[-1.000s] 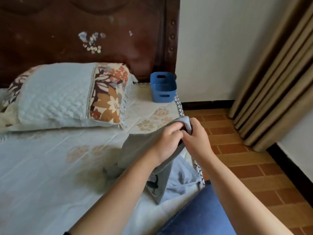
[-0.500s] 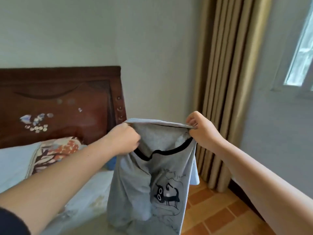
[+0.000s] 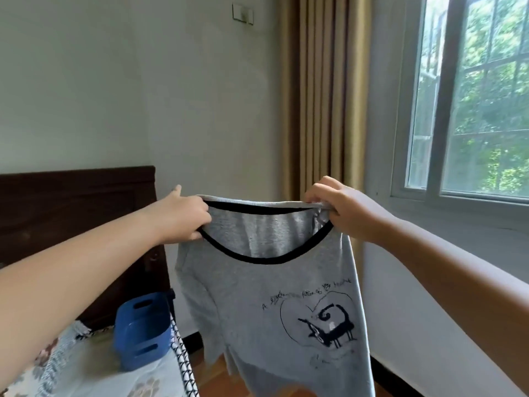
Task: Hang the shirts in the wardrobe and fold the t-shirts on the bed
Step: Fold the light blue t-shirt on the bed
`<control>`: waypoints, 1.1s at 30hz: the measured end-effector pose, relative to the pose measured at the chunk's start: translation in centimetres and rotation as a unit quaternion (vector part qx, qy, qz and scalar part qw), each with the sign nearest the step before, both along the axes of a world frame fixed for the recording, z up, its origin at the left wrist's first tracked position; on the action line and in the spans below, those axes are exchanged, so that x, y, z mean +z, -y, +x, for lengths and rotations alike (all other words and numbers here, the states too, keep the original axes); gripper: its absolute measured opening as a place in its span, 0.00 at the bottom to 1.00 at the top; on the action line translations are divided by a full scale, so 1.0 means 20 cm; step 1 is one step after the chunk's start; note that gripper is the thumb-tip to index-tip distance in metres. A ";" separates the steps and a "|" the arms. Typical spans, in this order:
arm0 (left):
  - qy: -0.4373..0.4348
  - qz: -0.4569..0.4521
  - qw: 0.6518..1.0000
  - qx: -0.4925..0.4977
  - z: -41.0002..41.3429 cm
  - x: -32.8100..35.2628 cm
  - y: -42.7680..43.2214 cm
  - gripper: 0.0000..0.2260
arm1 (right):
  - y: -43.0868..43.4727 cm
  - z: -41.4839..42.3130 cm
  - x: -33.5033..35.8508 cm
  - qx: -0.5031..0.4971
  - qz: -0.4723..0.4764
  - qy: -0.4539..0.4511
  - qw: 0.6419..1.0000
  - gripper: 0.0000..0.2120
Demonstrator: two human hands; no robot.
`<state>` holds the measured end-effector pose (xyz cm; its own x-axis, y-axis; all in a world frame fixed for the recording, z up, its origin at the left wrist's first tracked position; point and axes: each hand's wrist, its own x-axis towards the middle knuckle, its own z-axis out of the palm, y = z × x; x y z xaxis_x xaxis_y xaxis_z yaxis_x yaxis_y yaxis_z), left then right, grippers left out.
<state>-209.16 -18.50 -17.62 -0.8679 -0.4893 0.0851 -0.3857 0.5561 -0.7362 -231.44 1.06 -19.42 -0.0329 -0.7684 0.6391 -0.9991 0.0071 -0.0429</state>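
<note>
1. So the grey t-shirt (image 3: 266, 305) is hanging in the air off the right edge of the bed (image 3: 94, 368), print facing you, hem out of view.
2. Your left hand (image 3: 183, 219) and right hand (image 3: 346, 210) each have their fingers pinched shut on a shoulder beside the black neckline.
3. Likely snag: one sleeve looks bunched behind, so laying it down as is would fold in creases.
4. Swing it wide and you could clip the blue basket (image 3: 143, 330) sitting at the bed's corner.
</note>
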 end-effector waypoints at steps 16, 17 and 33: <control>-0.152 0.073 0.971 -0.170 -0.35 -0.05 0.00 0.20 | -0.16 -0.31 0.03 -0.305 0.233 -0.222 0.896 0.13; -0.133 0.057 0.977 -0.159 -0.36 -0.05 -0.01 0.19 | -0.16 -0.32 0.04 -0.319 0.255 -0.228 0.884 0.16; -0.149 -0.120 0.929 -0.318 -0.34 -0.13 0.08 0.11 | -0.14 -0.47 0.05 -0.176 0.049 -0.025 0.983 0.06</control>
